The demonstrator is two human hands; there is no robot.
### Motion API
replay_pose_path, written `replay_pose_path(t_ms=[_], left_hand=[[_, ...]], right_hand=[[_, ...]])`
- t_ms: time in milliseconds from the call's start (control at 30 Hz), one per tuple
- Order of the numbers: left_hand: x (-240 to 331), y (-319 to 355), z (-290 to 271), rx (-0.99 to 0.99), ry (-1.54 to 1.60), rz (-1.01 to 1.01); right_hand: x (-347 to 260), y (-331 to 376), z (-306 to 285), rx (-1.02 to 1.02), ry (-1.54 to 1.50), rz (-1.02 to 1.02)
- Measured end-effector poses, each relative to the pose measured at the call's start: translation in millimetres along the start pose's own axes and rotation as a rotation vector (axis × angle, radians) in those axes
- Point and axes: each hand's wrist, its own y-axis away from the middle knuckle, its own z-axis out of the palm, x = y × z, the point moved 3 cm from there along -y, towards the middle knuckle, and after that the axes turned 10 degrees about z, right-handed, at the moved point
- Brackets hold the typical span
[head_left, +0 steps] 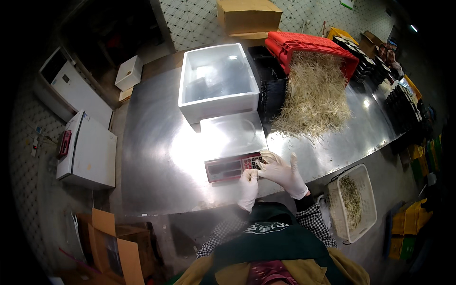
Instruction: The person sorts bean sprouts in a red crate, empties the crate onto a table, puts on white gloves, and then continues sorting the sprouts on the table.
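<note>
The camera on the wearer's head — the left of two — looked steeply down and forward over the apron [280, 244] onto the metal table [152, 142]. The left hand [249, 189] and right hand [286, 176] lay near, just below mid-view — patterned tiles [194, 23] showed far off.

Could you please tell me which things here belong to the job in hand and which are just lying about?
Likely in the job:
scale, with left hand and right hand at its keypad edge
white foam box
black trays
red crate and pale strands

Apparently just lying about:
open cardboard box, lower left
carton, top centre
</note>
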Motion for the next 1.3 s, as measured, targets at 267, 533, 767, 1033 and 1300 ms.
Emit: replay_pose_path(t_ms=[267,533,767,1033,1300], left_hand=[[-22,4,6,-0.117,0.079,-0.077],[17,-5,-4,0.04,-0.021,0.032],[89,11,15,-0.222,-0.332,0.663],[73,6,65,-0.242,-0.346,0.798],[72,-4,76,-0.662,0.098,0.168]], right_hand=[[11,-11,-1,0.356,1.426,-0.363],[23,-27,-2,0.977,2.865,-0.437],[13,-9,27,0.441,2.502,-0.632],[-30,-22,64,0.379,1.796,-1.038],[-34,-5,99,0.274,1.74,-1.353]])
